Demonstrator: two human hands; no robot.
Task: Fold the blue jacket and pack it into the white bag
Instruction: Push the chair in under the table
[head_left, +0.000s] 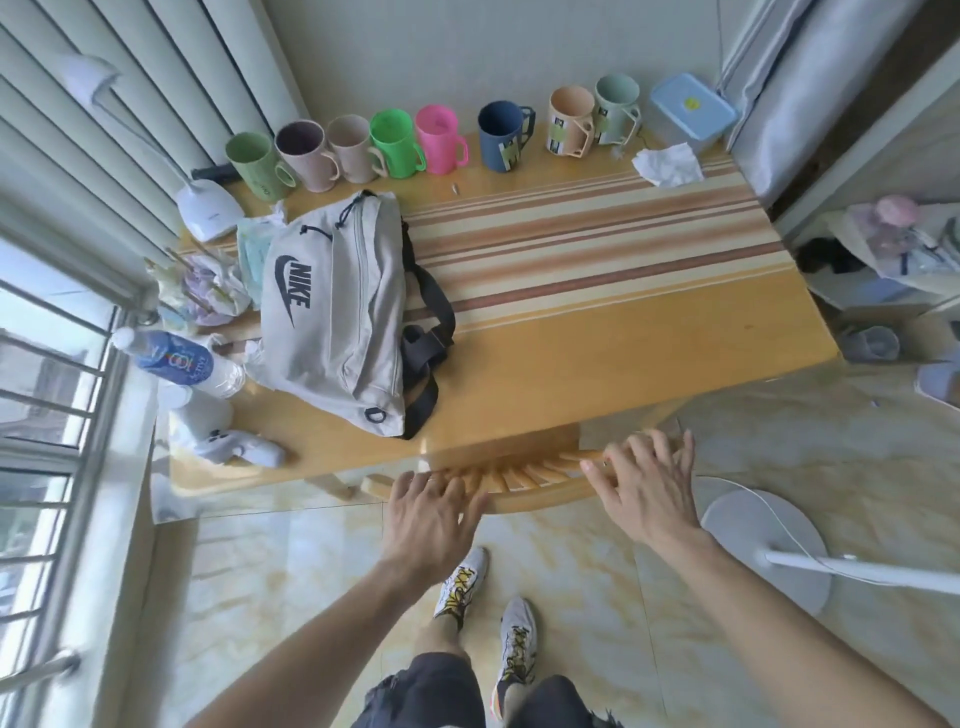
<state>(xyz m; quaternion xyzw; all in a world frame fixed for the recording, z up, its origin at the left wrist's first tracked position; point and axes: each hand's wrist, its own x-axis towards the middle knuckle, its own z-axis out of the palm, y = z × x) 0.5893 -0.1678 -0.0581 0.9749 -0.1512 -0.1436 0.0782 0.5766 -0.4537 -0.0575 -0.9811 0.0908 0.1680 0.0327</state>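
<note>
A white bag with a dark logo and black strap lies zipped on the left half of the wooden table. No blue jacket shows in the head view. My left hand and my right hand hover over the curved back of a wooden chair tucked under the table's near edge. Both hands have fingers spread and hold nothing.
Several mugs line the table's far edge, with a blue-lidded box and crumpled tissue at the right. A lamp, water bottle and white controller crowd the left side. A fan base stands on the floor at right.
</note>
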